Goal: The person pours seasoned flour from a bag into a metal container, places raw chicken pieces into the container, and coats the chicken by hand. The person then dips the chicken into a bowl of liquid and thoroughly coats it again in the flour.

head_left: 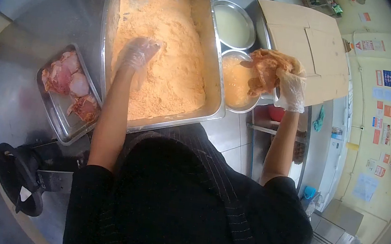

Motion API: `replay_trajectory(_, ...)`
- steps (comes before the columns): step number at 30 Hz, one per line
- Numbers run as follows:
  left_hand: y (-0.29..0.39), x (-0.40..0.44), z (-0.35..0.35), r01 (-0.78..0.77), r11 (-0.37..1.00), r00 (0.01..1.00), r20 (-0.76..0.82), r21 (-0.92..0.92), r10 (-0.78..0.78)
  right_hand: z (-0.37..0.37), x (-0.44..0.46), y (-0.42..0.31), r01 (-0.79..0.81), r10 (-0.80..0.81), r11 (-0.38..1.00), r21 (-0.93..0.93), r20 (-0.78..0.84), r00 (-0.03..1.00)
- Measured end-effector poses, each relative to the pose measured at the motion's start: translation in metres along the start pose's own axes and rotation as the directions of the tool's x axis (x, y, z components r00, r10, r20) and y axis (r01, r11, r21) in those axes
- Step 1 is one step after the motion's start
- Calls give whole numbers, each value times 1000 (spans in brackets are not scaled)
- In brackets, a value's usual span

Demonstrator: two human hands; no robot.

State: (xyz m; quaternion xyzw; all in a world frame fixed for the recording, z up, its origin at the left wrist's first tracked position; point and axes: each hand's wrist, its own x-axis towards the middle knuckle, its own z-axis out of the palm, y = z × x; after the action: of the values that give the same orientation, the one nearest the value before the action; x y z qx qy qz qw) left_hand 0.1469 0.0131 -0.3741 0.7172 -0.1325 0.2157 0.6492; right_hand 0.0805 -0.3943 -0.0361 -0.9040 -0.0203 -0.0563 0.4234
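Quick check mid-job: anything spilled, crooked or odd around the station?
No clear spill or damage. The meat tray sits askew beside the deep pan, though the wide lens may exaggerate that. Cardboard lies next to the metal bowls, which seems an unusual surface near open food.

right hand (pixel 291 87) partly hidden by meat (pixel 265 71), wall notices (pixel 365 188) unreadably small

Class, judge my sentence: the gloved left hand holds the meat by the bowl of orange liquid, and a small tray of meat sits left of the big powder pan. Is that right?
Not left: the head view shows the gloved right hand holding the meat by the bowl of orange liquid. The rest stands.
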Motion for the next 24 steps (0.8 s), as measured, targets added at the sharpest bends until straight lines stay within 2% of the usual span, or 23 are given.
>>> replay_trajectory(1,30,6,-2,1,1000,1000,3,0,-1,1,-1,-1,-46,46,998,-42,12,999)
replay_trajectory(2,61,12,-6,204,973,975,68,110,-212,4,-3,-3,-47,48,998,-41,13,999)
replay_trajectory(3,96,23,-8,388,892,902,103,230,-419,10,-5,-12,25,-25,998,64,-6,1000)
replay_trajectory(4,118,32,-5,391,890,902,96,233,-421,15,-6,-16,101,-97,981,167,-30,995)
replay_trajectory(5,137,39,-3,334,761,857,158,557,-491,15,-3,-3,100,-96,980,173,-27,995)
replay_trajectory(6,145,42,-3,202,551,797,191,810,-572,14,-1,22,37,-38,999,-30,-38,999)
replay_trajectory(7,143,42,-5,198,549,797,192,812,-573,16,-1,26,-30,16,972,-233,-61,998)
replay_trajectory(8,141,41,-7,171,594,828,212,787,-519,17,0,29,-27,14,972,-232,-60,998)
replay_trajectory(11,124,31,-14,70,710,895,270,701,-355,28,-6,14,-15,-10,982,-187,-130,991)
replay_trajectory(12,118,29,-14,26,744,911,291,667,-293,29,-9,17,-23,15,997,-70,-124,992)
replay_trajectory(13,109,28,-13,27,745,910,292,667,-294,30,-8,20,-28,33,999,44,-109,994)
replay_trajectory(14,99,27,-12,336,860,885,184,385,-428,31,-6,23,-33,47,987,157,-85,995)
replay_trajectory(15,94,23,-13,577,816,807,131,30,-576,34,-7,26,-45,64,962,271,-61,996)
replay_trajectory(16,120,29,-16,580,813,804,132,38,-580,38,-9,28,-59,81,921,386,-39,996)
replay_trajectory(17,169,43,-20,442,823,852,121,356,-510,40,-8,30,-77,97,901,427,-27,995)
replay_trajectory(18,199,51,-23,264,726,890,129,635,-436,41,-9,27,-80,99,892,445,-20,995)
replay_trajectory(19,188,51,-24,275,712,890,110,646,-443,42,-9,24,-78,95,884,462,-15,995)
replay_trajectory(21,163,56,-31,295,845,944,4,446,-331,40,-8,15,-69,80,867,494,-1,997)
replay_trajectory(24,236,92,-40,304,737,917,23,604,-398,32,-5,-8,-28,36,841,540,-5,999)
